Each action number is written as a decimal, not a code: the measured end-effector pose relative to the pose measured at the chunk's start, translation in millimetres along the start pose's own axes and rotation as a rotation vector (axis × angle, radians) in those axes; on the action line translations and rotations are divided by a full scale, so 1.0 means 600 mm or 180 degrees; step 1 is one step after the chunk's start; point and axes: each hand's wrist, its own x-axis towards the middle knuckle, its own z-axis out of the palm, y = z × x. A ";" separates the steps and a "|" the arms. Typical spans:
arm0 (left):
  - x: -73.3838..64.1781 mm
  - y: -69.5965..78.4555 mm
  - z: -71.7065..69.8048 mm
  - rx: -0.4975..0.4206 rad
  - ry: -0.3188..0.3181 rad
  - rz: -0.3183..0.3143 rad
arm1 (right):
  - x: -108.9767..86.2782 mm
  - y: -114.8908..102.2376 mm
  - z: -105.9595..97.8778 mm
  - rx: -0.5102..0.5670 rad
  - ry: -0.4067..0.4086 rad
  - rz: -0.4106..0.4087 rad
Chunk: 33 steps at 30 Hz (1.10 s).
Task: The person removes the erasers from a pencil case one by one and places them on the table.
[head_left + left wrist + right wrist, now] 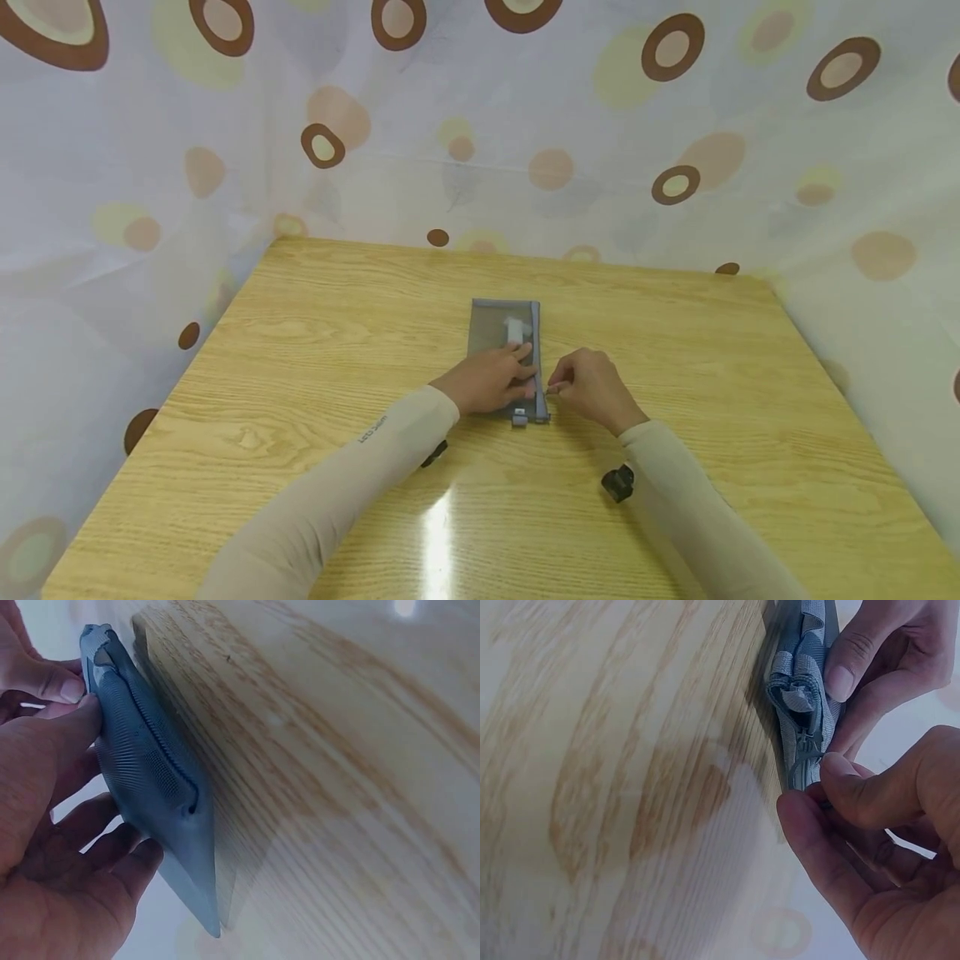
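A flat grey see-through zip pouch [497, 323] lies on the wooden table, its zip along the right-hand edge. My left hand [487, 380] rests on top of it, fingers spread across the surface. The left wrist view shows the left fingertips against the pouch [142, 750]. Beside the zip's near end, my right hand [592, 390] pinches the zip pull [808, 759], a thin looped cord, between thumb and forefinger. Folded fabric [799, 694] bunches at that end, close to the left thumb. A white item [515, 330] shows through the pouch, its lower part hidden by the left hand.
The wood-grain table [337, 317] spreads out around the pouch. A patterned white sheet [495, 125] hangs behind and at both sides. A small grey tab [520, 420] sticks out at the pouch's near edge. Dark wrist cameras [618, 482] sit under the sleeves.
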 end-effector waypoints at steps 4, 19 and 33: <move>0.000 -0.001 0.000 0.0023 -0.0009 0.0015 | 0.001 0.001 0.002 0.0028 0.0009 0.0056; 0.002 -0.004 0.003 0.0014 0.0011 0.0004 | 0.008 -0.001 0.007 -0.0071 0.0048 0.0173; -0.002 -0.006 -0.005 0.0145 -0.0019 0.0044 | 0.007 0.002 -0.002 0.0020 -0.0101 -0.0017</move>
